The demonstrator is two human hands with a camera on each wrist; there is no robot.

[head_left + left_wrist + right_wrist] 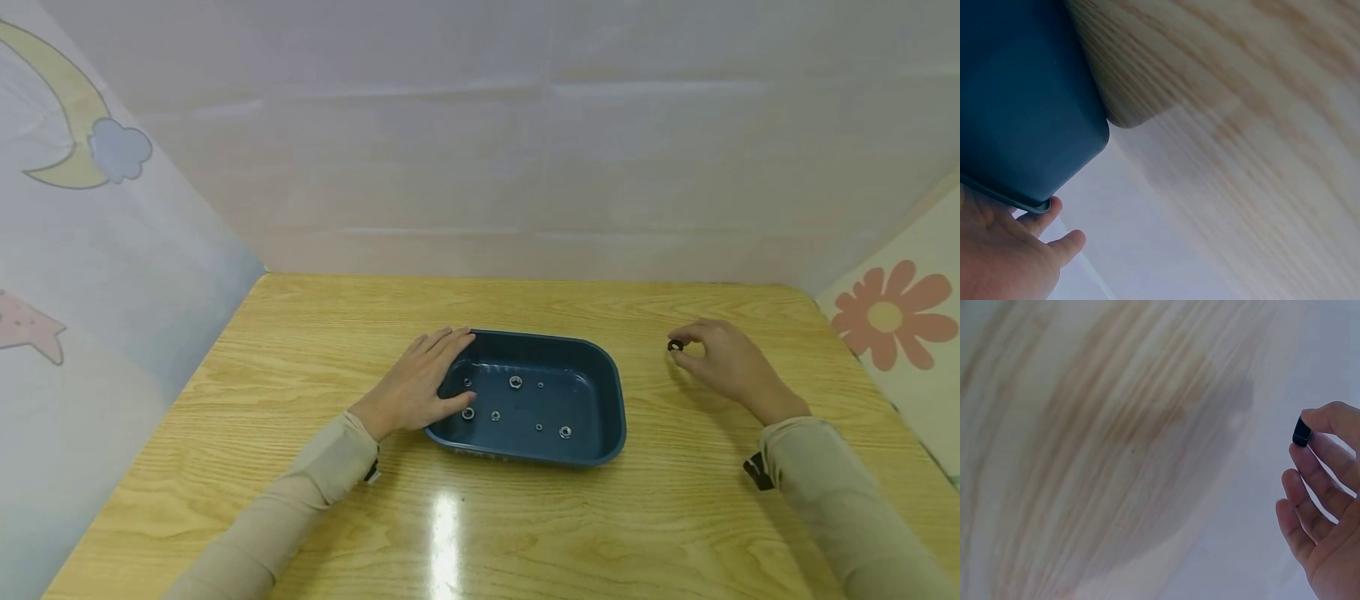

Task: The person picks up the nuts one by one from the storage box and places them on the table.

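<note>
The right hand (720,362) is pinching a black ring (676,345), right of the tray (622,417); the left hand (420,379), spread, is resting on its rim. Carrying seems the step, the next move needing a steady pinch.

Left hand (412,390) hid part of blue tray (602,404); front markings (474,452) blurred; pink shape (30,327) was cut by head view's edge.

Beige long sleeves (840,492) and black wrist fittings (757,472) leave the hands (723,364) bare.
</note>
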